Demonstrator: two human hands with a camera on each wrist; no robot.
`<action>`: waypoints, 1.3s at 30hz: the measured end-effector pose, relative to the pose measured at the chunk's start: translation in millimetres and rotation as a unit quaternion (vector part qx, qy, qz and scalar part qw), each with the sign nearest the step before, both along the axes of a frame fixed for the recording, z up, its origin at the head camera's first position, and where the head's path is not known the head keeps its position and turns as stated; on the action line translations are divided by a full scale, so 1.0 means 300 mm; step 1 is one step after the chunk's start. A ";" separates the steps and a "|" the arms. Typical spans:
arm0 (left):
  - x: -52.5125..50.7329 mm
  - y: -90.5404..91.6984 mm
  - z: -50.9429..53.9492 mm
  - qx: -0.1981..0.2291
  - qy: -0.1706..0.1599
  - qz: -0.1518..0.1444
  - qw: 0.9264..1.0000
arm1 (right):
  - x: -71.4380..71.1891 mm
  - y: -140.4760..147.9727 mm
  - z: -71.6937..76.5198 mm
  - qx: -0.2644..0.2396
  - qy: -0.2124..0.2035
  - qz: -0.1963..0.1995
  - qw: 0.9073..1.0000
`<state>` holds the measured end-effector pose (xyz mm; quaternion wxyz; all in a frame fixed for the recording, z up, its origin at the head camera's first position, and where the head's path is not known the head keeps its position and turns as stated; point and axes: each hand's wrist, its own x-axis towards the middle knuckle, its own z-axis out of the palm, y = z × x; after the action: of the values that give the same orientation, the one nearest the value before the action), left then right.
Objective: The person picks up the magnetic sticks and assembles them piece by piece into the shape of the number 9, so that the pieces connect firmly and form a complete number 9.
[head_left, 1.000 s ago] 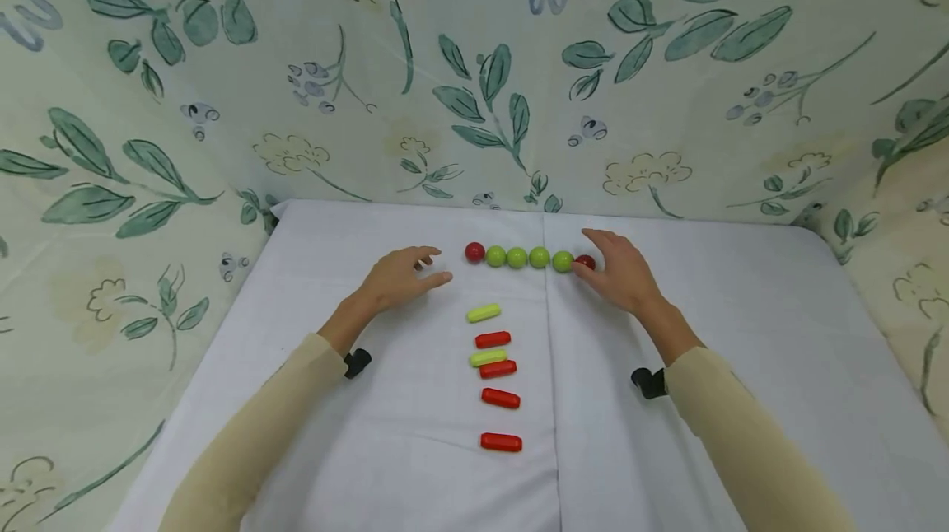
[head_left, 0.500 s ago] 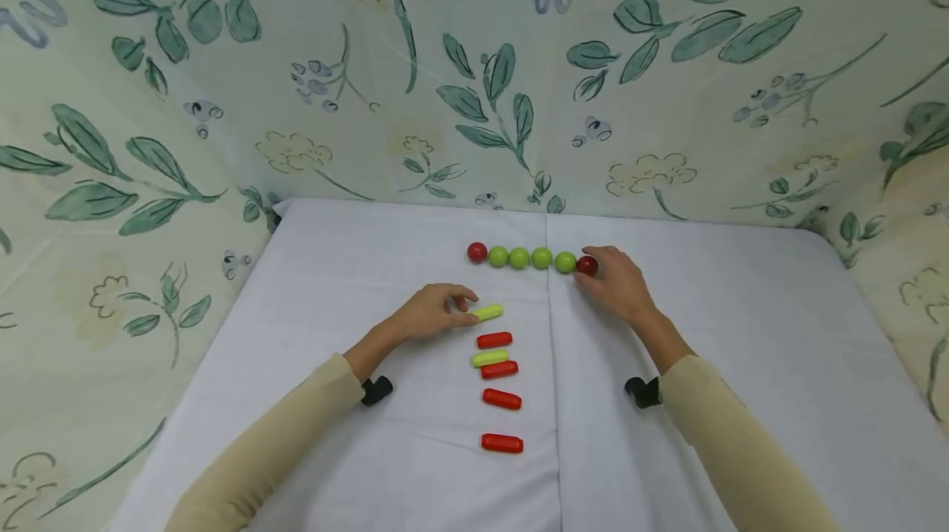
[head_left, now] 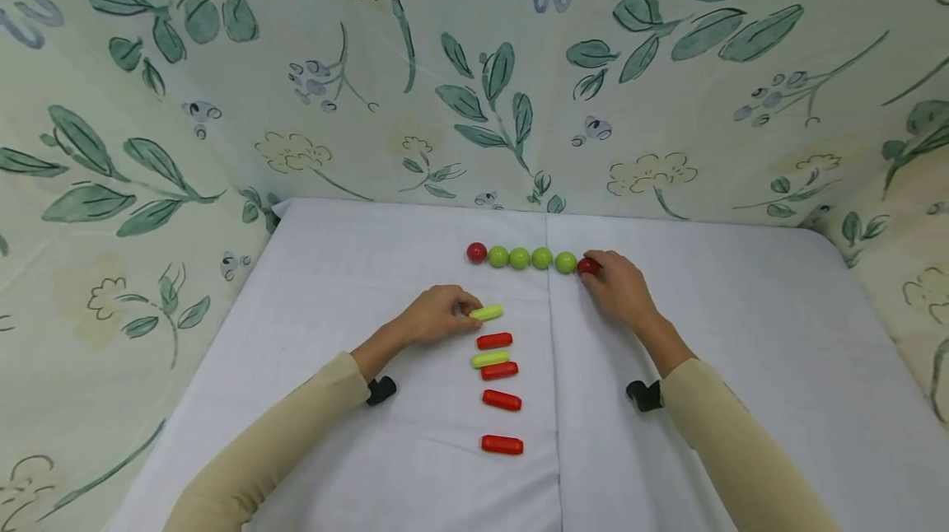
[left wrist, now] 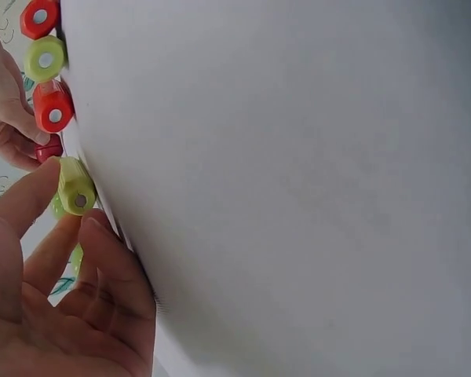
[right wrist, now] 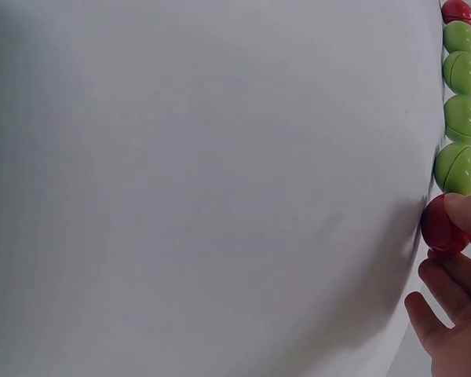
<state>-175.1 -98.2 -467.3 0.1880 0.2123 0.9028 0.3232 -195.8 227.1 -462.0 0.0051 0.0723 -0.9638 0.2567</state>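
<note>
Between thumb and fingertips my left hand (head_left: 437,315) pinches the left end of a yellow-green rod (head_left: 486,313). The left wrist view shows the rod's round end with a grey spot, low against the cloth. My right hand (head_left: 619,287) holds a dark red ball (right wrist: 443,226) at the right end of a row, with the thumb over its top. That ball sits beside a green ball (right wrist: 458,169). Several green balls and another red ball (head_left: 477,252) continue the row leftward.
Below the left hand lie more rods: a red one (head_left: 494,341), a yellow-green one (head_left: 490,359) against a red one (head_left: 500,371), then two red ones nearer the front. White cloth (head_left: 667,466) covers the table; a floral curtain (head_left: 474,63) hangs behind.
My left hand has come down and right from beside the ball row to the top yellow-green rod. The right hand has lowered slightly and closed its fingers around the red ball.
</note>
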 end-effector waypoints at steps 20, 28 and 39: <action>-0.003 -0.001 -0.001 0.000 0.008 0.006 1.000 | 0.053 -0.031 0.032 -0.034 0.049 0.025 0.998; -0.001 0.002 0.002 0.000 0.002 0.004 1.000 | 0.113 -0.114 0.045 -0.036 0.071 0.073 0.994; 0.002 0.004 0.006 -0.003 -0.006 0.008 1.000 | 0.164 -0.204 0.028 -0.042 0.033 0.126 0.991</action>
<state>-174.6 -97.0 -465.6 0.1914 0.2024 0.9045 0.3230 -146.6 166.0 -453.6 0.0077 0.2013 -0.9347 0.2928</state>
